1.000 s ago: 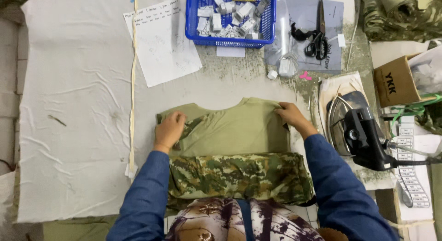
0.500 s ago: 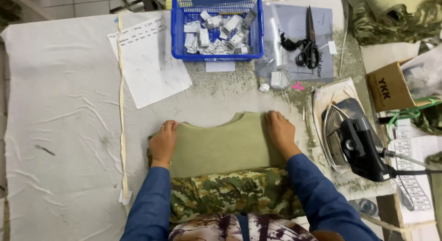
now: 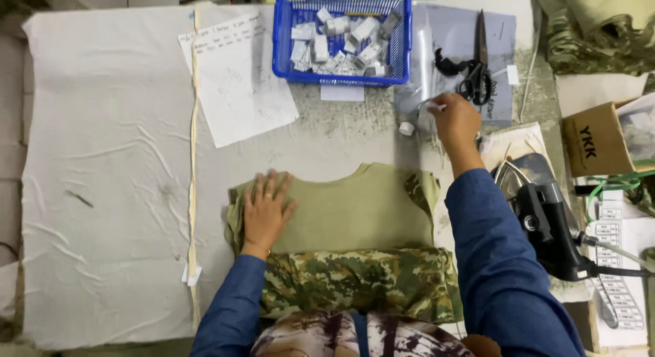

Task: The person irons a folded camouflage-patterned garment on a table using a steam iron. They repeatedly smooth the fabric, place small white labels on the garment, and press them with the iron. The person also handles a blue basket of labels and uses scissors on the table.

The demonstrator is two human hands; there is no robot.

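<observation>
An olive green shirt [image 3: 355,207] lies flat on the white padded table, its neckline toward the far side and a camouflage part [image 3: 361,282] folded over its near end. My left hand [image 3: 266,207] rests flat on the shirt's left shoulder, fingers spread. My right hand [image 3: 456,121] has reached past the shirt to the clear plastic bag [image 3: 426,63] by the scissors, its fingers pinching a small white tag [image 3: 434,108]. A small white roll [image 3: 406,128] lies just left of that hand.
A blue basket [image 3: 341,76] of white tags stands at the far middle, a handwritten paper sheet [image 3: 235,77] to its left. Black scissors [image 3: 477,74] lie on a grey sheet. An iron [image 3: 546,220] sits at the right, a cardboard box [image 3: 593,138] beyond it. A measuring tape [image 3: 194,159] runs down the table.
My right hand left the shirt's right shoulder and moved up to the plastic bag, where it pinches a small white tag. My left hand stayed on the shirt.
</observation>
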